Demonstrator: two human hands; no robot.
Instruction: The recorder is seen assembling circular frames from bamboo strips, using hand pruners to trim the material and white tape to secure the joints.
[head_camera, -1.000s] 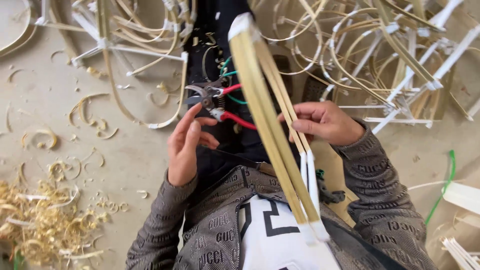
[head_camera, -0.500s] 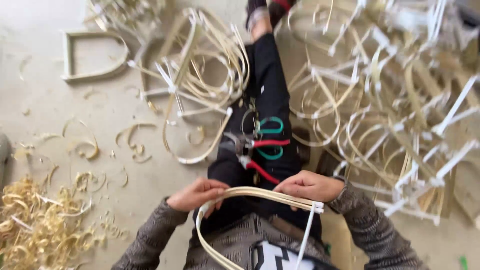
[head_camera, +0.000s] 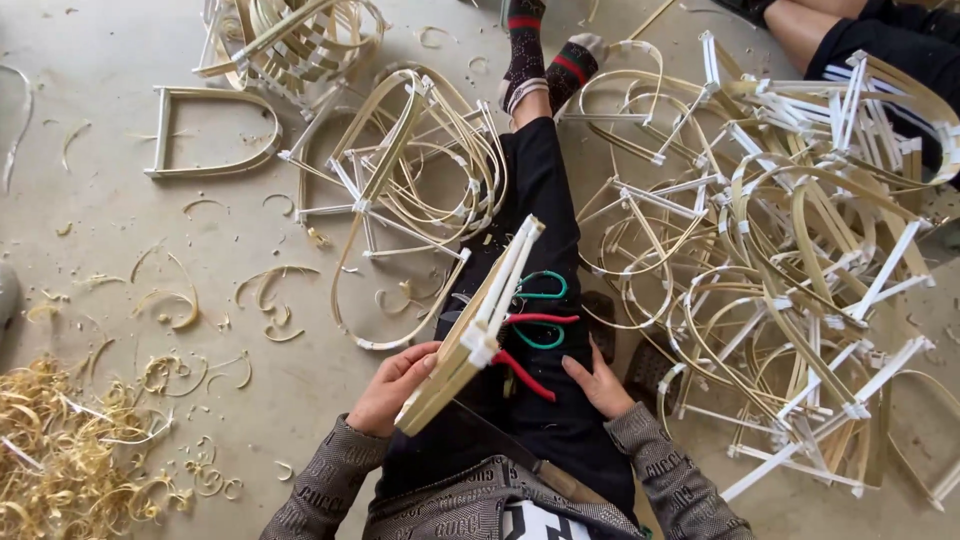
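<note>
My left hand (head_camera: 392, 388) grips a flat bundle of bent bamboo strips (head_camera: 475, 332) bound with white tape, held edge-on and slanting up to the right over my lap. My right hand (head_camera: 598, 381) rests open on my black trouser leg, just right of the red-handled pliers (head_camera: 527, 350) lying there. Green-handled scissors (head_camera: 541, 310) lie on the same leg beside the pliers. My legs stretch away toward my socked feet (head_camera: 545, 62).
A big heap of taped bamboo frames (head_camera: 790, 250) fills the right side; a smaller heap (head_camera: 410, 170) lies left of my legs. One D-shaped frame (head_camera: 205, 130) lies apart at upper left. Bamboo shavings (head_camera: 70, 460) pile at lower left. Another person's leg (head_camera: 860, 40) shows top right.
The bamboo frame went from lying flat across my lap in both hands to edge-on in my left hand alone. My right hand let go and dropped to my leg.
</note>
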